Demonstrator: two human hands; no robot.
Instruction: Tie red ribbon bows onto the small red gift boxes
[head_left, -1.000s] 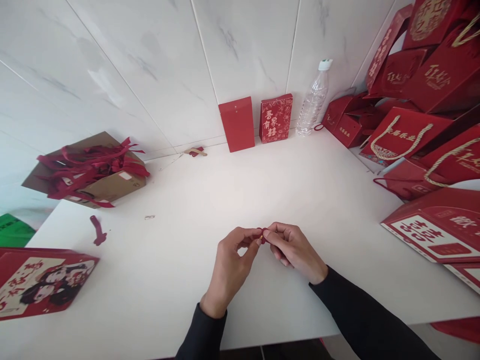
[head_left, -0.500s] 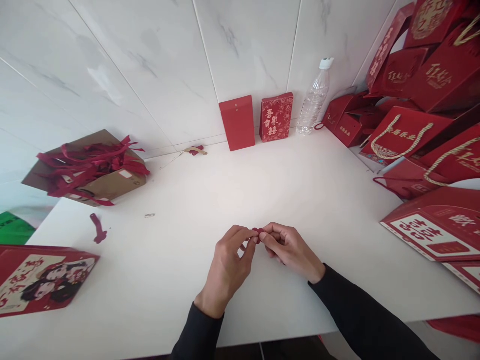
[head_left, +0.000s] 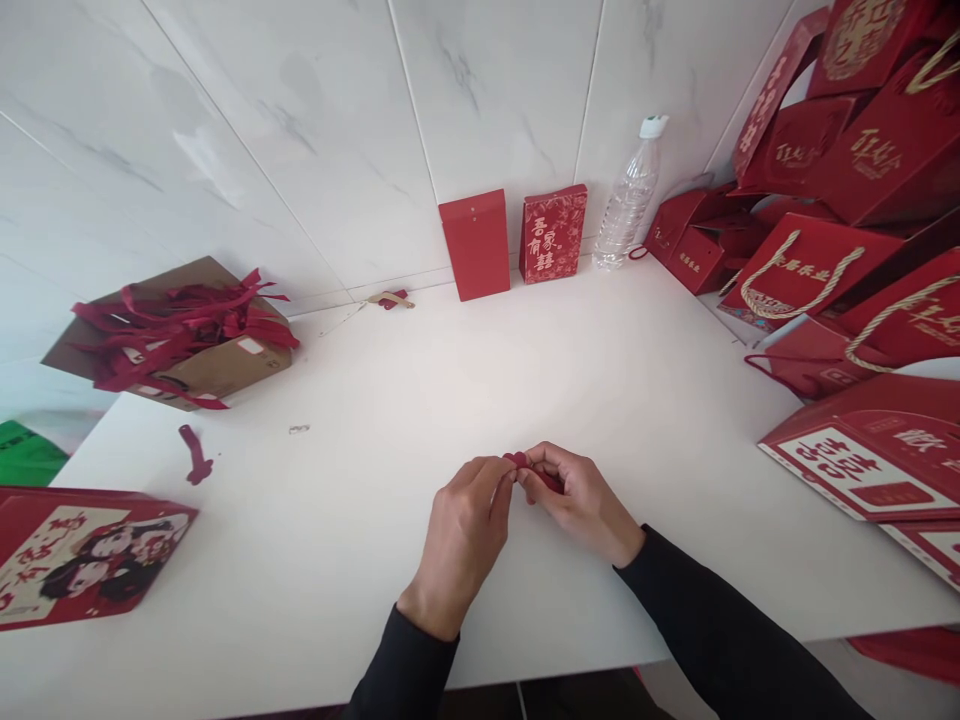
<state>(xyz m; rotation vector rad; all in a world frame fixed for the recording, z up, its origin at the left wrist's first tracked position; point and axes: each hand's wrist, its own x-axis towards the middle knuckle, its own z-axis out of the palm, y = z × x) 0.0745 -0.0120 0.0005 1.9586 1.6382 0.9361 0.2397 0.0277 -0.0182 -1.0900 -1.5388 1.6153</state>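
Between my two hands is a small dark red strip (head_left: 516, 459) with a rounded, lobed end; most of it is covered by fingers. My left hand (head_left: 463, 525) pinches the lobed end between thumb and fingertips. On the other side, my right hand (head_left: 583, 502) has its fingers closed round the rest, and a bit of red shows under its thumb. Both hands are just above the white table (head_left: 360, 560), near its front edge. A similar dark red strip (head_left: 196, 458) with a flower-like end lies at the left.
A cardboard box (head_left: 240, 375) full of dark red ribbons stands at the back left, a printed red box (head_left: 97, 560) in front. Two red cartons, one plain (head_left: 476, 250) and one patterned (head_left: 553, 235), lean on the wall beside a plastic bottle (head_left: 630, 200). Red gift boxes (head_left: 821, 265) crowd the right.
My left hand has closed in, its fingers nearer together on the strip. My right hand has turned slightly, and more red shows beneath its thumb. The surroundings look the same.
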